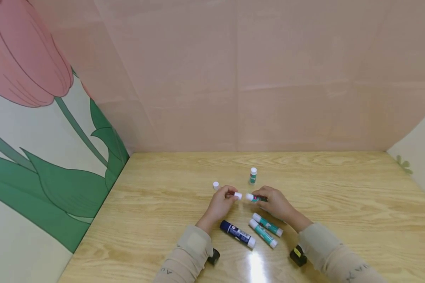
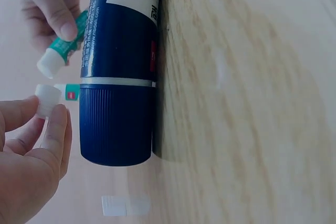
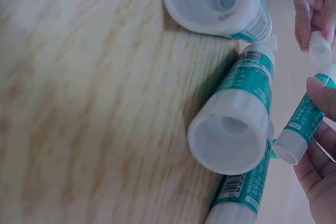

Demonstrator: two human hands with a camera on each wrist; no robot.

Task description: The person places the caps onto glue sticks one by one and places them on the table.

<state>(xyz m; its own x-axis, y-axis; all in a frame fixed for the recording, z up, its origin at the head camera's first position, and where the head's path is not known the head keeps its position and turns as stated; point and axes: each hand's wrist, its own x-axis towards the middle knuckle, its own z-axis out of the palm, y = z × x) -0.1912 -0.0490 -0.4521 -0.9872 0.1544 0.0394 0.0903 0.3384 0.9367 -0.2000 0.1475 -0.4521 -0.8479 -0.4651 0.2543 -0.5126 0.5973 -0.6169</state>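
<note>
1. A blue glue stick [image 1: 233,232] and two green sticks [image 1: 263,233] lie near me on the tabletop [image 1: 127,220], likely for reach.
2. My left hand [image 1: 218,205] pinches a white cap [image 1: 238,195] facing, apart from, the green tube [image 3: 303,116] my right hand [image 1: 277,203] grips, seemingly for alignment.
3. Beyond: a loose cap [image 1: 216,184], an upright stick [image 1: 253,176].

A white cap [image 1: 238,195] is pinched by the left hand [image 1: 219,204], a green tube [image 1: 255,198] by the right hand [image 1: 278,203]; on the table [image 1: 156,188], a navy tube [image 1: 237,234] is laid near two more green tubes [image 1: 263,233].
</note>
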